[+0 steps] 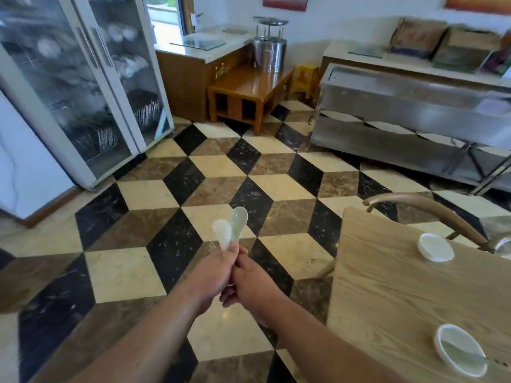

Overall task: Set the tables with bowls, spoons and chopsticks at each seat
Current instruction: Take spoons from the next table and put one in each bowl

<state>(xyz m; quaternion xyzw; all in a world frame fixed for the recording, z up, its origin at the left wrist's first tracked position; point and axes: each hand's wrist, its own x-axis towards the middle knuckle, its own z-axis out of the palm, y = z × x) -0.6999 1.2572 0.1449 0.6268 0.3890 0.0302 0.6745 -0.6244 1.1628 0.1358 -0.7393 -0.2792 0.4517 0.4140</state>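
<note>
Over the floor (pixel 221 172), the left hand (pixel 214 272) grips two spoons (pixel 229 228) in closed fingers, the right hand (pixel 250 283) curls shut against it, and two bowls (pixel 435 247) sit on the counter (pixel 387 286) at four o'clock.

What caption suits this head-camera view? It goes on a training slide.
Both hands hold two pale spoons over the checkered floor beside a wooden table with two white bowls.

Both hands meet out front; left hand (pixel 218 268) fisted; right hand (pixel 250 283) curled against it.
</note>
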